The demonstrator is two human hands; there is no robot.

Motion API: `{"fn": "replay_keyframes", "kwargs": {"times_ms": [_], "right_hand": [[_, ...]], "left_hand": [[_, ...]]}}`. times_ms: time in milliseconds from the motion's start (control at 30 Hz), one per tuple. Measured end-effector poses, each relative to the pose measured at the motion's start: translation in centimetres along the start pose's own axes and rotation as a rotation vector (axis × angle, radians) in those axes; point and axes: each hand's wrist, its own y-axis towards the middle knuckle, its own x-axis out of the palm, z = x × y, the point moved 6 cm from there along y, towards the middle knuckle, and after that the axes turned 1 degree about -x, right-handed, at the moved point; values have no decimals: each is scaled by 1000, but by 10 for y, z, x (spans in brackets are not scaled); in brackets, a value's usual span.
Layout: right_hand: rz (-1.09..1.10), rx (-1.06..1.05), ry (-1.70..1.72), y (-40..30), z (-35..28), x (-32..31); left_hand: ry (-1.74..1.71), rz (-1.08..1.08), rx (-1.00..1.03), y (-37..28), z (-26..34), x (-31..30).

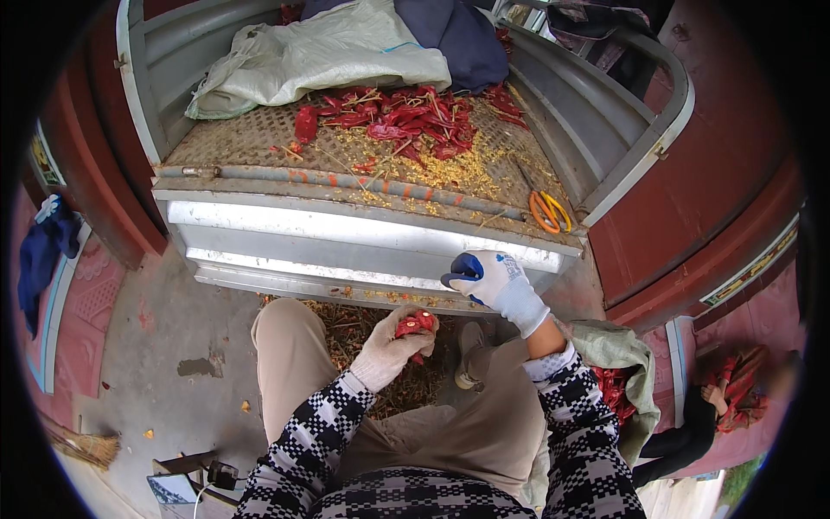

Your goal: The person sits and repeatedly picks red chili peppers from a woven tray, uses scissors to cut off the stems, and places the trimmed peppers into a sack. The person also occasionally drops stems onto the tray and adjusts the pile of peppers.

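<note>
My left hand (392, 347), in a pale knit glove, is closed around red dried chili peppers (415, 322) above my lap. To its right and higher, my right hand (496, 282) wears a white glove with a blue coated palm. Its fingers are curled in front of the cart's metal tailgate; whether they hold anything cannot be told. A heap of red dried chilies (421, 120) lies on the cart bed with scattered yellow seeds (447, 172). Scissors with orange and yellow handles (550, 211) rest at the bed's right front edge.
A white woven sack (324, 58) and dark blue cloth (454, 42) lie at the back of the bed. An open green sack (616, 350) with red chilies stands right of my leg. Another person (707, 409) sits at far right. A straw broom (91, 447) lies lower left.
</note>
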Motion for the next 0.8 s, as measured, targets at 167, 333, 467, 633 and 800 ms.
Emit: {"fn": "replay_keyframes", "kwargs": {"times_ms": [167, 333, 467, 633, 800], "right_hand": [[284, 15, -87, 81, -31, -46], [143, 192, -410, 149, -51, -45], [29, 271, -405, 168, -36, -42], [258, 255, -297, 139, -26, -60], [219, 303, 403, 102, 23, -56]], "left_hand": [[-151, 9, 3, -2, 3, -3], [-190, 52, 11, 1, 8, -10], [-267, 59, 6, 2, 8, -14], [-316, 6, -2, 2, 6, -14], [-370, -33, 20, 6, 4, -9]]}}
